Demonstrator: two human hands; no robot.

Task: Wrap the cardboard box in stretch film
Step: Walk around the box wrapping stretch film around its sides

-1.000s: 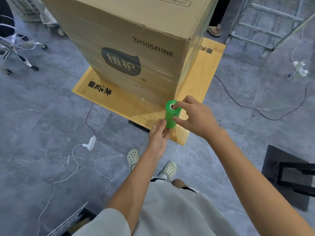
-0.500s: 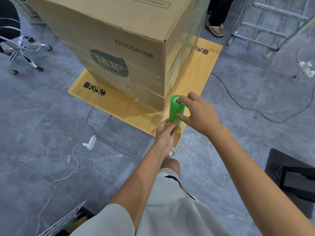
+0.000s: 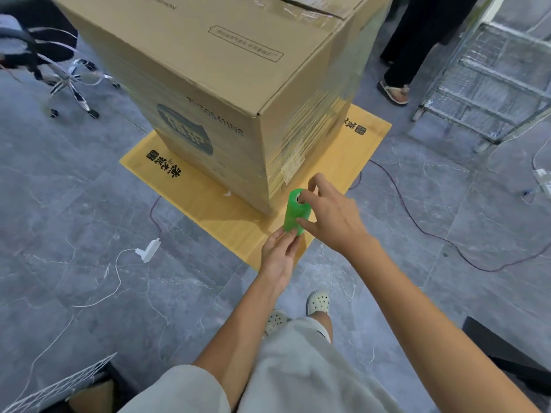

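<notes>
A tall cardboard box [image 3: 226, 84] stands on a flattened yellow carton [image 3: 232, 216] on the floor. Clear stretch film shines on its sides, most plainly on the right face [image 3: 310, 135]. A green roll of stretch film [image 3: 293, 214] is held upright just off the box's near bottom corner. My right hand [image 3: 331, 216] grips the roll from the top, a finger in its core. My left hand [image 3: 280, 254] holds its lower end from below.
A white plug and cord [image 3: 147, 251] lie on the grey floor at left, and a dark cable [image 3: 432, 234] runs at right. An office chair [image 3: 59, 73] stands far left. Another person's legs [image 3: 399, 70] and a metal rack [image 3: 489, 84] stand behind right. A black object [image 3: 512, 353] sits near right.
I have stepped to the right around the box's near corner, so its right face and top show more. Both hands kept the green roll beside the corner.
</notes>
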